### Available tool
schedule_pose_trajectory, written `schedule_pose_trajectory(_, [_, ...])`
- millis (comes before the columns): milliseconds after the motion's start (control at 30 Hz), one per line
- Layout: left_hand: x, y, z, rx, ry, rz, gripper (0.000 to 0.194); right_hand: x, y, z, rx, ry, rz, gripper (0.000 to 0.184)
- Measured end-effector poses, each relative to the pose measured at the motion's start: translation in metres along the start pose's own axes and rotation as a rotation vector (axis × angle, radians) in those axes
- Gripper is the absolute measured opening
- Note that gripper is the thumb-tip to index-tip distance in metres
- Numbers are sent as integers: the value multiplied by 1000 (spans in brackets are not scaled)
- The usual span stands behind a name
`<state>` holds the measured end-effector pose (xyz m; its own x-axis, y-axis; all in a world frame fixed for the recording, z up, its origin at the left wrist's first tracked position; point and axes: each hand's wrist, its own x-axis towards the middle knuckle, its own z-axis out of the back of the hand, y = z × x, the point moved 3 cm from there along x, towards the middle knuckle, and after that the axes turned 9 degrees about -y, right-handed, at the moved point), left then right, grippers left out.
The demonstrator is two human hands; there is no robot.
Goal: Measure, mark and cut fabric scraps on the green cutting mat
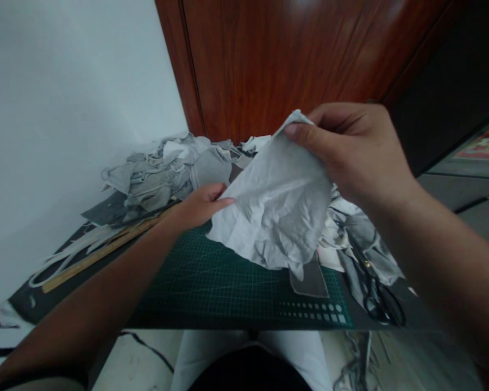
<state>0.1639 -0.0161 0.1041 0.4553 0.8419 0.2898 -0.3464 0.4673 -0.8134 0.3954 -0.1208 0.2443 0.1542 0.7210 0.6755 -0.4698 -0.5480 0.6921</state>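
You hold the pale grey cloth up over the green cutting mat — your right hand pinching its top corner, your left hand gripping its left edge — with black-handled scissors lying to the right.

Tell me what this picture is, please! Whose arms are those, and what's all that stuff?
There's no robot here. These are a person's own bare hands, seen by a camera worn on their head, looking forward and down. That's why the arms reach in from the bottom corner and the right side.

The left hand and right hand are holding up one piece of pale, wrinkled cloth. Below it is a green mat with grid lines. On the left lie a heap of greyish fabric and a wooden strip. On the right are black-handled scissors, near more scraps.
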Motion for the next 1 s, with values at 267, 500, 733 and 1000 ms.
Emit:
schedule_pose_trajectory(267, [-21,0,102,291,-322,53,18,-13,-44,28,184,-196,-240,18])
schedule_pose_trajectory(500, [-35,-9,133,-290,-542,115,18,-33,-62,19,451,-194,-391,19])
schedule_pose_trajectory(733, [-23,-17,148,-84,-752,129,20,-34,-93,-19,492,-273,-649,13])
schedule_pose_trajectory(1000, [-14,-39,186,-63,-801,-96,13,-2,-60,-24,372,-116,-292,6])
